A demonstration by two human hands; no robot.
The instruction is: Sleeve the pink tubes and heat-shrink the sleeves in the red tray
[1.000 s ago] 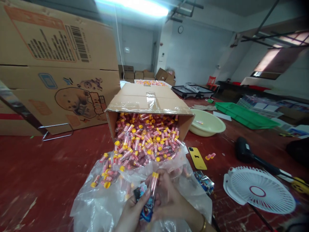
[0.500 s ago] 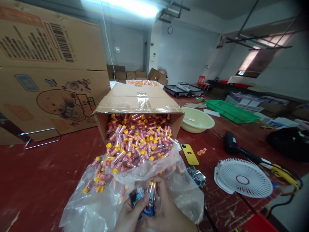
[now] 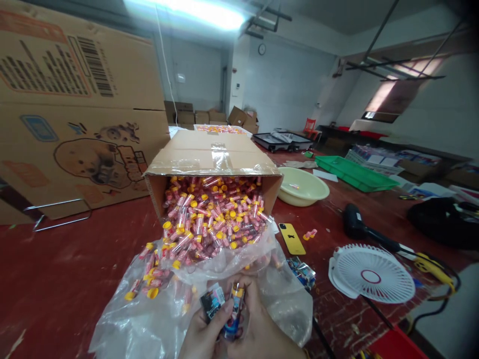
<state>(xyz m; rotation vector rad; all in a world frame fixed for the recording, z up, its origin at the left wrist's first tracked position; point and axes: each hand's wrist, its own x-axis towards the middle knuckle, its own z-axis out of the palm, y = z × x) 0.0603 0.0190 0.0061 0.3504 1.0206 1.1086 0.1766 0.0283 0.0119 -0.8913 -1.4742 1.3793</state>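
Close to me, over a clear plastic bag [image 3: 127, 309], both of my hands are together. My left hand [image 3: 204, 331] is closed on small dark printed wrappers [image 3: 212, 301], its thumb lying against a tube. That small clear tube with a yellow cap [image 3: 237, 298] stands nearly upright, its lower part against or inside a blue printed wrapper; I cannot tell which. Fingers of my right hand [image 3: 262, 324] are wrapped around the tube from the right. Just beyond, a cardboard box [image 3: 213, 154] lies on its side, full of pink tubes with yellow caps [image 3: 209, 219] spilling onto the bag.
Right of the box are a pale yellow basin [image 3: 305, 192], a yellow phone [image 3: 292, 238] and more printed wrappers [image 3: 302, 273]. Further right lie a white fan [image 3: 374, 274], a black hair dryer-like tool [image 3: 368, 232] and a green tray [image 3: 355, 174]. A large carton [image 3: 75, 124] stands left.
The view has shifted slightly. My hands keep the same hold, and the tube's yellow cap sits slightly lower and further right between my fingers.
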